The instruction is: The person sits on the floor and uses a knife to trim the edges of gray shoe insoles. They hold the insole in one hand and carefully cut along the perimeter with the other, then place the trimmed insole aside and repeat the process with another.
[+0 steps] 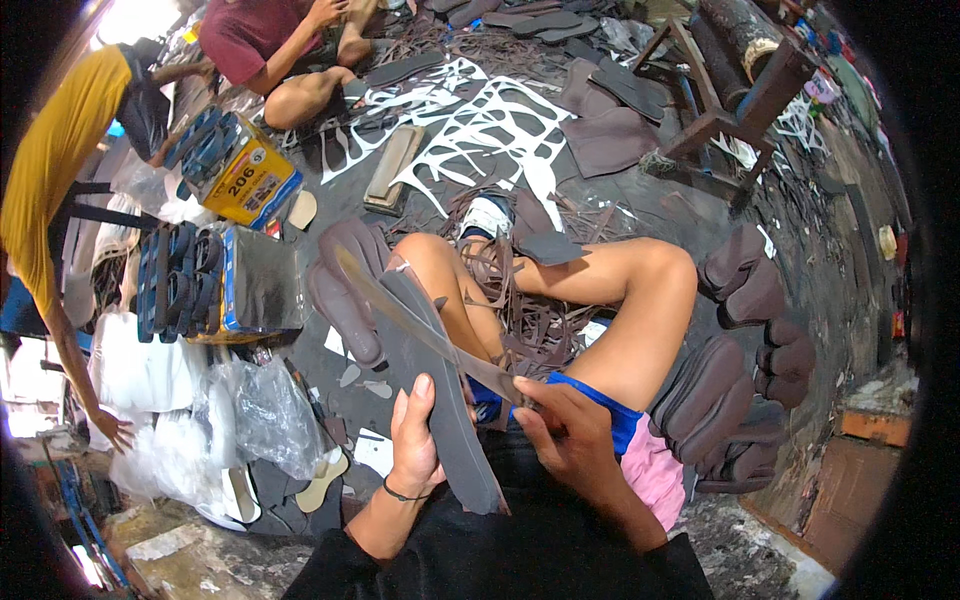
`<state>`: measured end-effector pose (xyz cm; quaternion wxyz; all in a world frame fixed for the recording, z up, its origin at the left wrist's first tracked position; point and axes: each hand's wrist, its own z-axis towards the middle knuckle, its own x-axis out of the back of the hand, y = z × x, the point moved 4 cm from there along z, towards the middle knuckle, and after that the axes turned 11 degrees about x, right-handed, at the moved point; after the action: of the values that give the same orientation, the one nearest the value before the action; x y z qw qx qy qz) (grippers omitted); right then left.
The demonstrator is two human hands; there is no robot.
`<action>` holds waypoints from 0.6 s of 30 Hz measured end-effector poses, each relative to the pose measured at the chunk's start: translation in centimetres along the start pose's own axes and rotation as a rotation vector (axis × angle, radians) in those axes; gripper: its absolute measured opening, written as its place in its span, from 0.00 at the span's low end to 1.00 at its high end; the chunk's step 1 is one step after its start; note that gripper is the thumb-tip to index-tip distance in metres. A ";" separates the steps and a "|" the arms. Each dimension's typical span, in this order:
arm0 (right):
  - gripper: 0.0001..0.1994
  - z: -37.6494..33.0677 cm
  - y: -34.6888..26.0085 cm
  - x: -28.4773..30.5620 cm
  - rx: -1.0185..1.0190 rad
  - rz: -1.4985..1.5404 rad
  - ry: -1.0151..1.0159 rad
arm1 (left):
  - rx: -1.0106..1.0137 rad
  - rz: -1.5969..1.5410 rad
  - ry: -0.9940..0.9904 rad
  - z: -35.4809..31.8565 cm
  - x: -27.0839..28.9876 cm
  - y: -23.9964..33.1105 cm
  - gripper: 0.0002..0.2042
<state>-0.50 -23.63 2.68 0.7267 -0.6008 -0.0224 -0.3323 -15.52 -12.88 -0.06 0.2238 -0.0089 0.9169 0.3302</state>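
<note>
My left hand [412, 448] grips a long dark grey shoe sole [462, 455] by its edge, thumb up along its side, above my lap. In my right hand [578, 432] is a knife [415, 322] with a long, curved blade that crosses over the sole and points to the far left. Its handle is mostly hidden by my fingers. Thin brown trimmed strips [540, 330] lie heaped between my bent legs. Beyond the sole, a stack of brown soles [345, 295] rests on the floor by my left knee.
Several piles of brown soles [705, 395] lie right of my leg. Strapped sandals [180, 280] sit on a box [262, 280] at left, near plastic bags [265, 410]. White cut-out sheeting [500, 125] spreads ahead. Two other people, in yellow [65, 150] and maroon [250, 40], are at far left.
</note>
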 end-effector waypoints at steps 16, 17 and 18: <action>0.19 -4.9 -0.1 1.1 0.065 0.040 -0.081 | -0.313 0.071 -0.109 0.2 1.9 7.0 0.24; 0.18 -5.3 0.1 1.2 0.073 0.031 -0.072 | -0.308 0.063 -0.184 -0.3 1.4 7.4 0.22; 0.17 -5.6 0.2 1.3 0.081 0.021 -0.061 | -0.287 0.034 -0.089 -0.1 1.1 7.0 0.22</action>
<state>-1.39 -29.16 1.55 0.7529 -0.5809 -0.0514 -0.3050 -17.72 -7.33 3.75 0.2551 -0.0108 0.8496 0.4616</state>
